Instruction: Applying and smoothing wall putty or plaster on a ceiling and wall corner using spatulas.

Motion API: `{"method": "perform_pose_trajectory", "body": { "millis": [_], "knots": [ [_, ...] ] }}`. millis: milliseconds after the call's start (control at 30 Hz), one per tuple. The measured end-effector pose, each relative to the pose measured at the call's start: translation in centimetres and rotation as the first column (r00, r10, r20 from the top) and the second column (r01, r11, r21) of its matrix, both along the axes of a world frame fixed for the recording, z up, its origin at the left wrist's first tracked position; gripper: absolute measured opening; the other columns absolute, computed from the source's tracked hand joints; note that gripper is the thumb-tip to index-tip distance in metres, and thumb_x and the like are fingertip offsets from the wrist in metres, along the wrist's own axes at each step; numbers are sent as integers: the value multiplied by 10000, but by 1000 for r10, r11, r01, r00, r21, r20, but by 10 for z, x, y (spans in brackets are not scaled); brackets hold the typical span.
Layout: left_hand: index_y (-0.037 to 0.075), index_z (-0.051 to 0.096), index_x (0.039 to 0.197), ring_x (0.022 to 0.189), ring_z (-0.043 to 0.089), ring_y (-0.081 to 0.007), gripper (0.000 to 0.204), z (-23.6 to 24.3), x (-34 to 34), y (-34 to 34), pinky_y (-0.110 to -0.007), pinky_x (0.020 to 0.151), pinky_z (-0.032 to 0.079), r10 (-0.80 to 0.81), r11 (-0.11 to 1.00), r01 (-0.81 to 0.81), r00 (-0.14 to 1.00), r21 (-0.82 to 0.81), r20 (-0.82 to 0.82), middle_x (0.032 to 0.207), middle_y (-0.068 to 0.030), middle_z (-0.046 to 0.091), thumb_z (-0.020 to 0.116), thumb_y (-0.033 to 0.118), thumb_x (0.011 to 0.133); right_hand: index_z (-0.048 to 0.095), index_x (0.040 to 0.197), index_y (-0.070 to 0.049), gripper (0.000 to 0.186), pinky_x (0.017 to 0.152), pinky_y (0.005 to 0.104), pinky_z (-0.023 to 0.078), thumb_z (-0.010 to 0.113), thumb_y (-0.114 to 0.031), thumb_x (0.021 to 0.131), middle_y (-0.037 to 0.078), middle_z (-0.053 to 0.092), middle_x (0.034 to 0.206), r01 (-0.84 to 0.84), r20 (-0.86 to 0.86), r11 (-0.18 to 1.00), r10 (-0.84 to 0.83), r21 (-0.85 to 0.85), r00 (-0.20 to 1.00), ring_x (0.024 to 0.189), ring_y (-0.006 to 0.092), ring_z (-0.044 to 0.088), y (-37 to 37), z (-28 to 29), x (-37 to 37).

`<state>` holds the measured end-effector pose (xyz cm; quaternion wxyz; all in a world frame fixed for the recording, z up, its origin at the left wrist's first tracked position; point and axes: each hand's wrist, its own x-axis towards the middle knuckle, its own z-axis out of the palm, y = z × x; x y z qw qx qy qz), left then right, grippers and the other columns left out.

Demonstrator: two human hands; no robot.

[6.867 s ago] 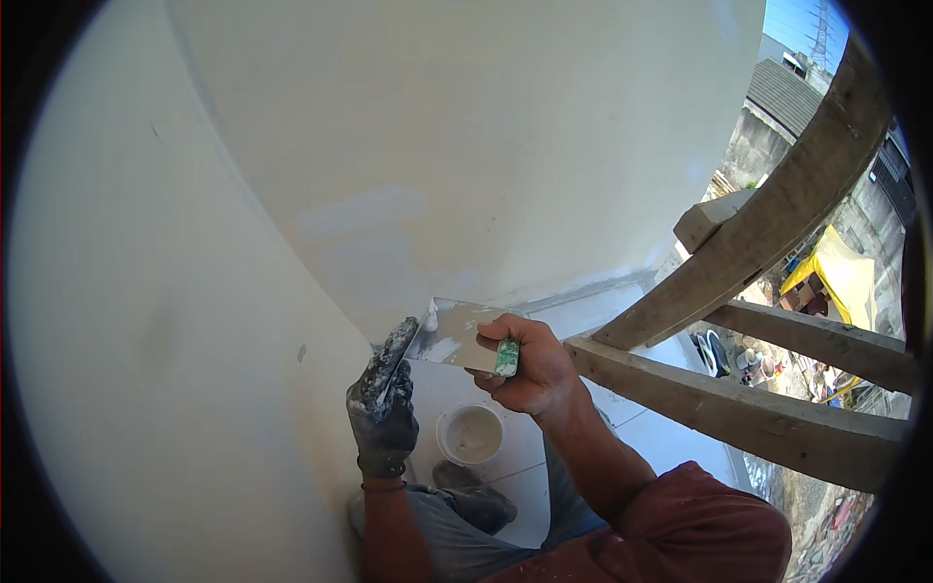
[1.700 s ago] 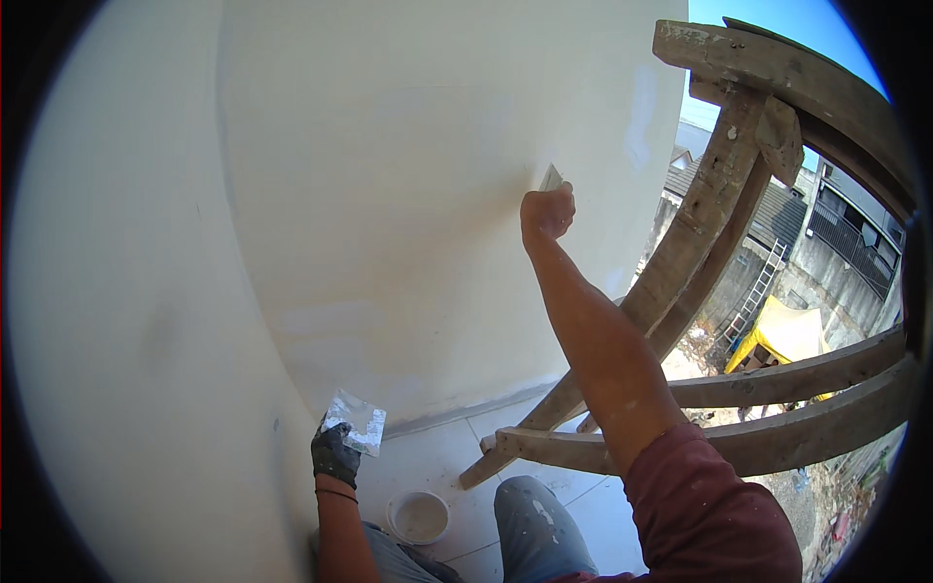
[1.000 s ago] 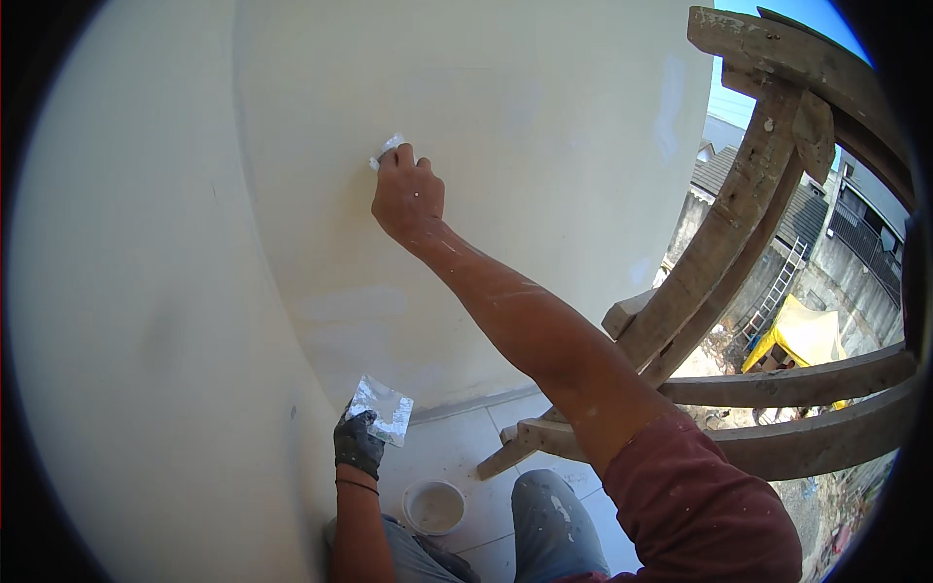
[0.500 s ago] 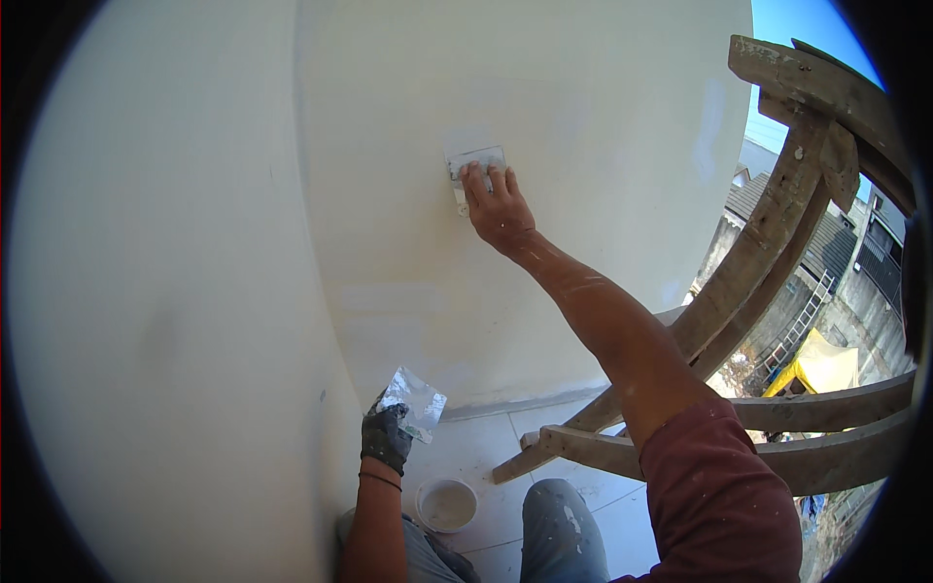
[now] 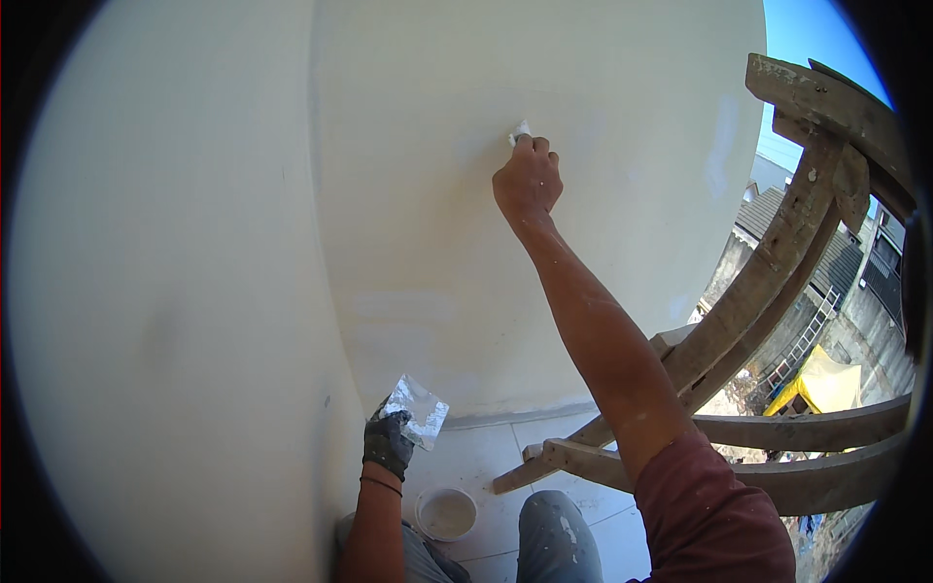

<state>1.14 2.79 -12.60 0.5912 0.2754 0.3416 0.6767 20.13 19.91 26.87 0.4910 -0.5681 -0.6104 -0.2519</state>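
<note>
My right hand [image 5: 530, 180], bare, is closed around a putty knife [image 5: 520, 129] at the pale wall [image 5: 437, 223] ahead. Only a small whitish part of the knife shows past my fingers; whether its edge touches the wall I cannot tell. Low in front of me, my left hand [image 5: 389, 442] in a dark, smeared glove grips a square metal putty blade [image 5: 418, 410]. That blade's face is shiny, with whitish smears, and tilts upward near the wall corner. Below it, on the floor, stands a round white tub [image 5: 447, 513] holding greyish-white paste.
A side wall [image 5: 175, 291] rises close on my left. To my right, a wooden trestle [image 5: 768, 257] leans across, its lower rails [image 5: 816, 476] near my right arm. Beyond it lie a drop to a yard, a ladder [image 5: 802, 335] and a yellow canopy [image 5: 821, 379]. Pale tiles [image 5: 486, 447] cover the floor.
My right hand has moved up and to the right along the wall, turning the putty knife from flat-on to nearly edge-on. My left hand with its blade has hardly moved.
</note>
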Motion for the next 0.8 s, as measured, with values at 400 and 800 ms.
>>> {"method": "perform_pose_trajectory", "body": {
  "millis": [400, 800],
  "knots": [
    [-31, 507, 1391, 1194, 622, -294, 489, 0, -6, -7, -398, 992, 539, 38, 999, -32, 966, 25, -257, 1328, -176, 617, 515, -44, 902, 707, 1071, 4, 256, 1017, 650, 447, 665, -118, 850, 129, 660, 1109, -402, 875, 880, -31, 253, 483, 1061, 341, 632, -8, -71, -11],
    [-7, 549, 1363, 1127, 662, -223, 424, -23, -8, 4, -327, 962, 544, 57, 991, -28, 974, 133, -219, 1285, -138, 664, 551, 10, 940, 664, 1226, -78, 395, 1115, 654, 312, 652, -42, 833, 26, 658, 1259, -58, 569, 977, -70, 205, 819, 1187, 325, 603, 7, -150, 98]
  ]
}}
